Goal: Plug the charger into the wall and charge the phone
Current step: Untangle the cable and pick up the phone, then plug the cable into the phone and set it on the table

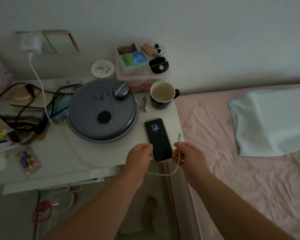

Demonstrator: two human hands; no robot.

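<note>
A white charger point(32, 44) sits plugged in the wall socket at the upper left. Its white cable point(40, 87) runs down over the white bedside table point(62, 153) and loops below the table's front edge. The phone point(158, 139) lies near the table's right front corner, screen lit and showing 9:30. My left hand point(140, 155) grips the phone's lower left edge. My right hand point(187, 153) holds the cable near its end, beside the phone's lower right corner. The cable's plug point(180, 136) points up, free of the phone.
A round grey lidded container point(102, 111) fills the table's middle. A dark mug point(163, 95) and metal hair clips point(143, 105) stand behind the phone. Black cords point(24, 108) clutter the left. A plastic box point(142, 66) is at the back. The pink bed point(249, 153) lies right.
</note>
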